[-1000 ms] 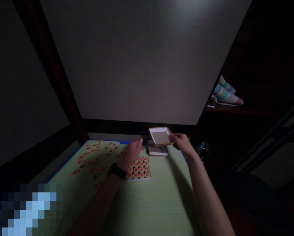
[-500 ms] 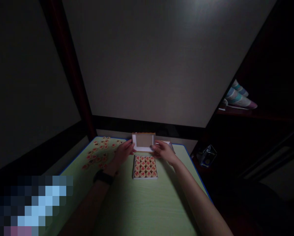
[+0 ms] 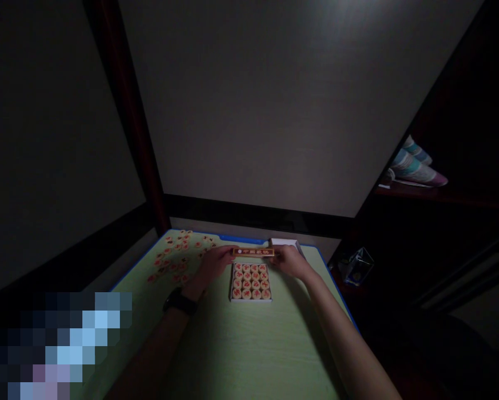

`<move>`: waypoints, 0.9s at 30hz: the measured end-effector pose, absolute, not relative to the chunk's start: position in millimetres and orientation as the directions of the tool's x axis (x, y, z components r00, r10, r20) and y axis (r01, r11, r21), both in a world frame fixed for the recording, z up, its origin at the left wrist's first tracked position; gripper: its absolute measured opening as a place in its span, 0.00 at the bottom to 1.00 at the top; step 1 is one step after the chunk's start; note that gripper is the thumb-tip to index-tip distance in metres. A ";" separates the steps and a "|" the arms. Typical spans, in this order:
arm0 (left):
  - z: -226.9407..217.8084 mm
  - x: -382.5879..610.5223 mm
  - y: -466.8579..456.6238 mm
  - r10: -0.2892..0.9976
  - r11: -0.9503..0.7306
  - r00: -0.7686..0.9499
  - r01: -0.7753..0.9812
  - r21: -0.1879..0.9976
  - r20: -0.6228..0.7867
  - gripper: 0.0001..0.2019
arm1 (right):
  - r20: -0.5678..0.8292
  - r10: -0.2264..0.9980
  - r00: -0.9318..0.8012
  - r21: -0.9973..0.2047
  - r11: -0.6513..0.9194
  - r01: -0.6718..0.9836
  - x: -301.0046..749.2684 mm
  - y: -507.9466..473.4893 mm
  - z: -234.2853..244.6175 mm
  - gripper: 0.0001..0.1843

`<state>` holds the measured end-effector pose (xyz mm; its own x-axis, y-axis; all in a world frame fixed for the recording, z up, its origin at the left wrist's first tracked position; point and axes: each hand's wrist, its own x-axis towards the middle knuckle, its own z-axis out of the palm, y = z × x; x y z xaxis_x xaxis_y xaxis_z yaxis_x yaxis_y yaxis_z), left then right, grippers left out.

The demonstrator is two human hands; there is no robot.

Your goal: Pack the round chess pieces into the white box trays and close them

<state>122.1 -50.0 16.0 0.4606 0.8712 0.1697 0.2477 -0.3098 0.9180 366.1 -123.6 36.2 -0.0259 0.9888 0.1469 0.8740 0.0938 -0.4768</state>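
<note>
Between my two hands a box lid (image 3: 253,252) is seen edge-on, its red side with lettering facing me. My left hand (image 3: 216,262) is closed on the lid's left end, and a dark watch sits on that wrist. Gripping the right end is my right hand (image 3: 290,262). Just below the lid, on the table, lies a shallow white box (image 3: 252,300) filled with rows of round Chinese chess pieces (image 3: 252,280) bearing red characters. More loose chess pieces (image 3: 181,255) are scattered to the left of my left hand.
A light green table (image 3: 249,350) with a blue edge stands against a pale wall panel (image 3: 253,122). Behind my right hand is another white box part (image 3: 286,242). To the right, off the table, are a shiny packet (image 3: 358,266) and striped fabric (image 3: 418,164) on a shelf.
The lid has tilted from showing its hollow inside to showing its lettered side, above the filled box. Both hands turned with it and kept their hold. The view shifted slightly.
</note>
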 end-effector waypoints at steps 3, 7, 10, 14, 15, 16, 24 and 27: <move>15.9 123.6 -52.6 0.856 -0.366 0.485 0.327 0.871 0.177 0.15 | 0.117 0.991 -0.058 -0.414 0.102 0.905 365.1 -126.5 41.9 0.17; 18.8 124.6 -55.6 0.872 -0.409 0.438 0.405 0.818 0.219 0.15 | 0.084 0.993 -0.084 -0.355 0.109 0.928 360.5 -129.0 47.7 0.16; 20.2 124.2 -57.5 0.876 -0.410 0.431 0.429 0.805 0.217 0.14 | 0.050 0.993 -0.109 -0.347 0.119 0.930 356.6 -130.3 50.2 0.16; 19.0 123.3 -58.6 0.867 -0.417 0.443 0.401 0.816 0.226 0.13 | 0.021 0.984 -0.178 -0.380 0.173 0.909 354.9 -131.6 49.2 0.16; 18.4 123.1 -58.5 0.866 -0.416 0.447 0.394 0.819 0.225 0.13 | 0.024 0.983 -0.184 -0.388 0.179 0.904 355.2 -131.8 48.5 0.16; 17.7 122.8 -58.2 0.865 -0.412 0.452 0.391 0.823 0.218 0.13 | 0.026 0.982 -0.187 -0.396 0.182 0.900 355.5 -131.9 48.0 0.16; 9.7 121.9 -53.9 0.845 -0.402 0.500 0.361 0.841 0.189 0.12 | 0.021 0.972 -0.235 -0.475 0.216 0.853 358.8 -131.8 47.9 0.18; 10.2 121.8 -54.7 0.843 -0.404 0.503 0.360 0.841 0.190 0.13 | 0.011 0.964 -0.266 -0.508 0.235 0.829 360.8 -131.9 48.9 0.16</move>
